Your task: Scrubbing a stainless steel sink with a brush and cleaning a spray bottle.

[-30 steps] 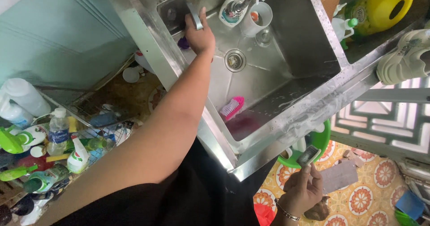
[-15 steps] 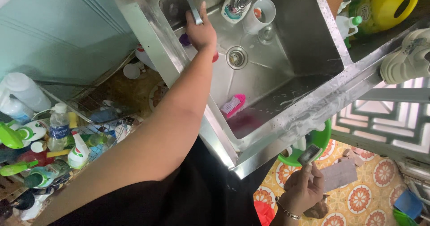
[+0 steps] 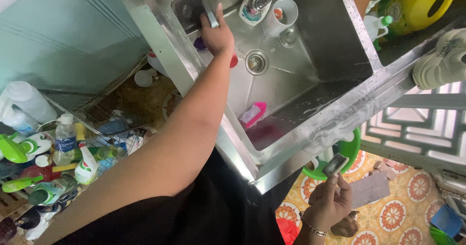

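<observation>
Over the wet steel sink (image 3: 340,55), the left hand (image 3: 217,33) closed on a stiff, likely slippery metal handle (image 3: 210,14), best gripped mid-bar, while the right hand (image 3: 330,203) pinched a small light card-like object (image 3: 335,164) by its lower edge.

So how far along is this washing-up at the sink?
Hard to call much done: the steel sink is wet and soapy along its front rim, and a pink brush lies inside. In hand: the left hand grips the tap lever, while the right hand holds a small dark rectangular object below the rim. Left: a white cup sits in the basin.
</observation>
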